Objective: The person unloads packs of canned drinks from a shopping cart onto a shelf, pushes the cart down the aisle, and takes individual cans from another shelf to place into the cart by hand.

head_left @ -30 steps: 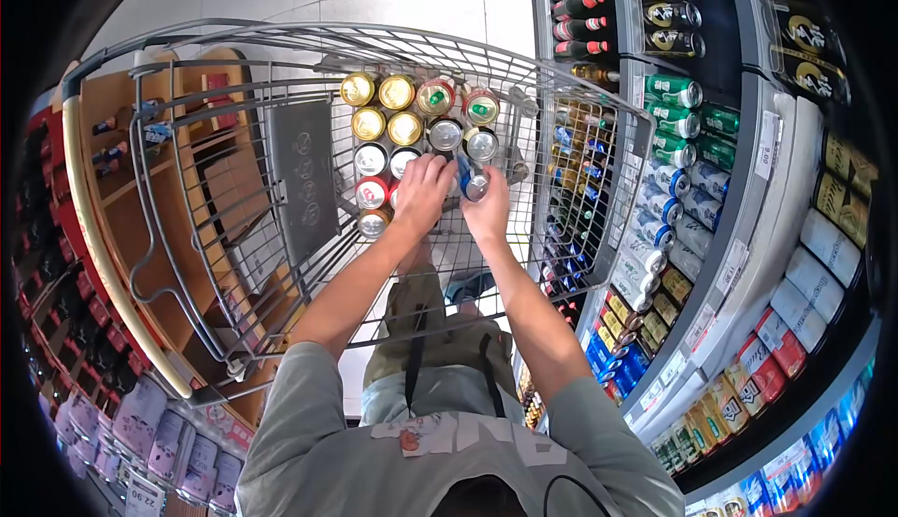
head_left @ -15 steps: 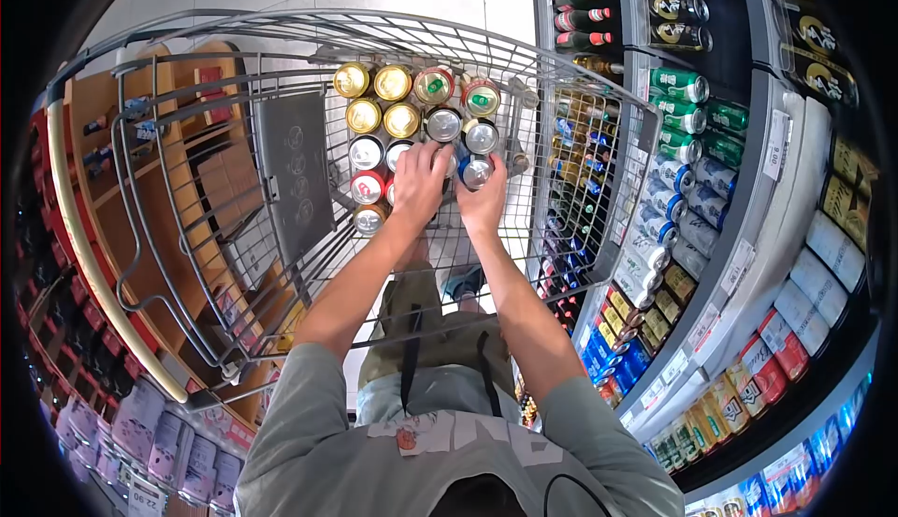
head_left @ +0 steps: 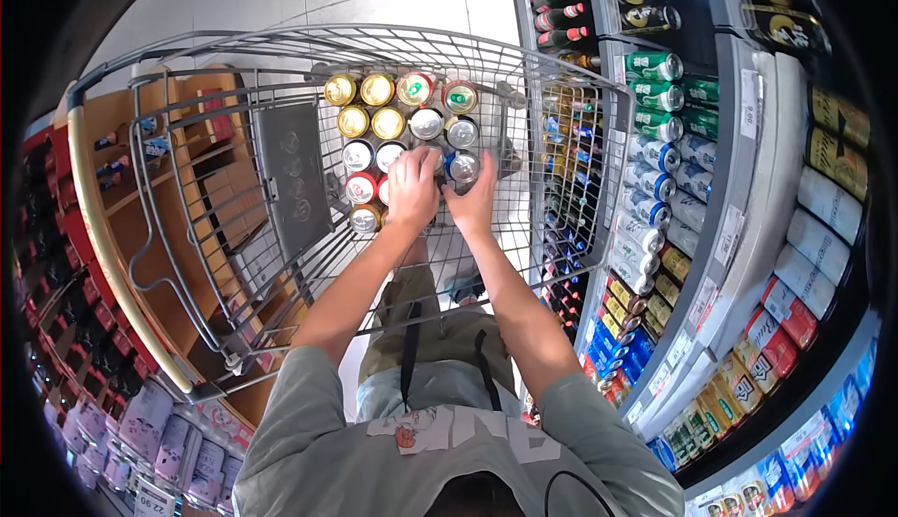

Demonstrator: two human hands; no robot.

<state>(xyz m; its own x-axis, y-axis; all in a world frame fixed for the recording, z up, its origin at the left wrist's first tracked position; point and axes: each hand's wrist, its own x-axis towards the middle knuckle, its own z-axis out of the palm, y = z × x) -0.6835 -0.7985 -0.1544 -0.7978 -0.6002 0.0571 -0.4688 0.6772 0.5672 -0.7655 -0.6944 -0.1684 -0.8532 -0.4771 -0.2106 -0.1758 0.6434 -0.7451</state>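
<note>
Rows of upright drink cans stand inside a wire shopping cart (head_left: pixel 374 32), some with gold tops, others silver, red-rimmed or green-marked. My right hand (head_left: pixel 471 201) curves its thumb and fingers around a blue-rimmed can (head_left: pixel 461 167) at the near right of the group. Just left of it, my left hand (head_left: pixel 412 189) bends its fingers over another can (head_left: pixel 436 156), mostly hidden under them. Beside my left fingers are a silver-topped can (head_left: pixel 389 155) and a red-rimmed can (head_left: pixel 361 188). A dark-rimmed silver can (head_left: pixel 426 124) stands just beyond both hands.
Shelves of cans and bottles line the right side, with green cans (head_left: pixel 653 97) close to the cart's end. A grey plastic panel (head_left: pixel 294 175) stands inside the cart at left. Behind it is a wooden display shelf (head_left: pixel 178 264). Pink-and-white packs (head_left: pixel 140 414) sit at lower left.
The view has shifted slightly, so the cart and cans sit a little lower in it. My hands stay at the near right cans, and my left fingers have drawn slightly nearer to me.
</note>
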